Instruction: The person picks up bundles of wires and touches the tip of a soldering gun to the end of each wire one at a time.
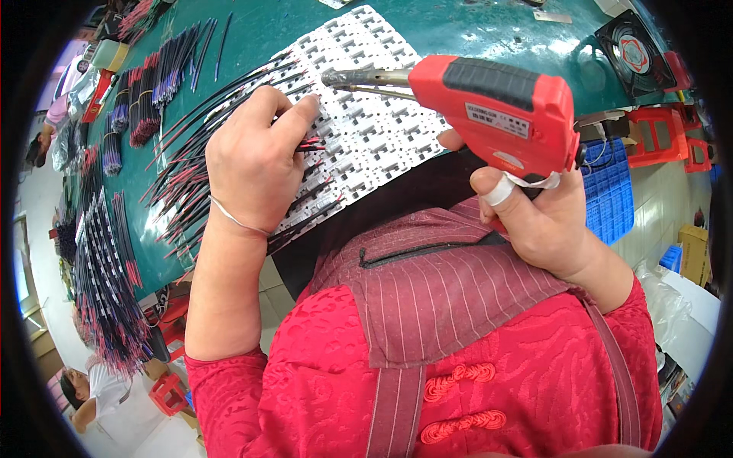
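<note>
Soldering gun point(496, 114), red w/ black padding, is wrapped by the R hand point(544, 221), thumb taped white; its dark tip point(330, 79) points L over the white PCB panel point(382, 126), though contact w/ a pad can't be told from this angle. Panel lies angled on the green desk point(259, 34) by its near edge, w/ black-red wires point(183, 172) fanned out on its L & several running onto its L side. The L hand point(256, 153) is closed round a few of them, red ends poking out past the curled fingers; what thumb & index pinch is hidden. So L grip is grasping wires, R grip clasping the gun's handle; trigger finger mostly out of sight. Step in hand looks like wire-to-board soldering. To do it well: seat each wire end flat on its pad & steady it before heat arrives; touch tip to wire & pad together, dwell briefly, lift cleanly, hold wire motionless till solder sets. L fingertips sit just beside the tip, so a burn seems the main risk; pinching farther back on the insulation would help. Barrel point(385, 77) should also stay clear of wires lying on the panel, as insulation may melt.
</note>
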A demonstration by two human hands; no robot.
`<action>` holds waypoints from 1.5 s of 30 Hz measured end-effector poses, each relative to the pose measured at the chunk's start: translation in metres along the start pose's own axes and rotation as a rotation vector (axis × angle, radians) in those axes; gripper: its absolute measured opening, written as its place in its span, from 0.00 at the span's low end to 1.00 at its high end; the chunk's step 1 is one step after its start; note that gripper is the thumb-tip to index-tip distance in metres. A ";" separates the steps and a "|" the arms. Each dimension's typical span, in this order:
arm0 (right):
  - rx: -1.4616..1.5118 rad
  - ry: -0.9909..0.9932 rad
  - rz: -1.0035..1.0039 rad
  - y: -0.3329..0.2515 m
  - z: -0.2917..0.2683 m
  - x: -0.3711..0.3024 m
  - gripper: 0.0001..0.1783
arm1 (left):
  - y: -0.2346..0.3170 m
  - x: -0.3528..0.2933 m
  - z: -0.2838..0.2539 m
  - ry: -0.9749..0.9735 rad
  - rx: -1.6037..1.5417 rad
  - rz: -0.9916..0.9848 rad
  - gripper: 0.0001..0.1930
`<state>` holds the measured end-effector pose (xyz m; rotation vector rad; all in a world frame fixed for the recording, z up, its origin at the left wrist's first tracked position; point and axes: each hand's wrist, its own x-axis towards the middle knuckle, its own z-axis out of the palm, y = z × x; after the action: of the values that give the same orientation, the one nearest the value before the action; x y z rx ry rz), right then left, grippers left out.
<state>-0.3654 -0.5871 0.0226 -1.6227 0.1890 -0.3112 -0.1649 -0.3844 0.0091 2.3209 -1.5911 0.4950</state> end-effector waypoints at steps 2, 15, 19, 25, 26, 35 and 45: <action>-0.011 0.001 -0.017 0.000 0.000 0.000 0.17 | 0.000 0.000 0.001 0.003 0.010 -0.006 0.26; -0.010 0.003 0.026 0.008 0.003 0.003 0.15 | -0.003 0.000 0.003 0.006 0.008 0.005 0.25; -0.032 0.004 -0.029 0.008 0.005 0.004 0.15 | -0.003 0.000 0.003 -0.001 0.000 -0.004 0.25; 0.037 0.027 0.041 0.009 0.004 0.002 0.15 | -0.003 0.001 0.004 0.021 0.021 0.012 0.21; -0.025 -0.005 0.047 0.009 0.002 0.002 0.15 | -0.002 0.000 0.003 -0.009 0.014 -0.018 0.25; 0.042 0.021 -0.038 0.008 0.004 0.001 0.17 | -0.003 0.001 0.006 0.045 0.035 0.029 0.17; 0.101 0.032 -0.008 0.007 0.002 0.000 0.20 | -0.005 0.001 0.008 0.063 0.015 0.030 0.18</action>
<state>-0.3645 -0.5859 0.0155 -1.5198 0.1886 -0.3478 -0.1590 -0.3871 0.0025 2.2722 -1.6011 0.5829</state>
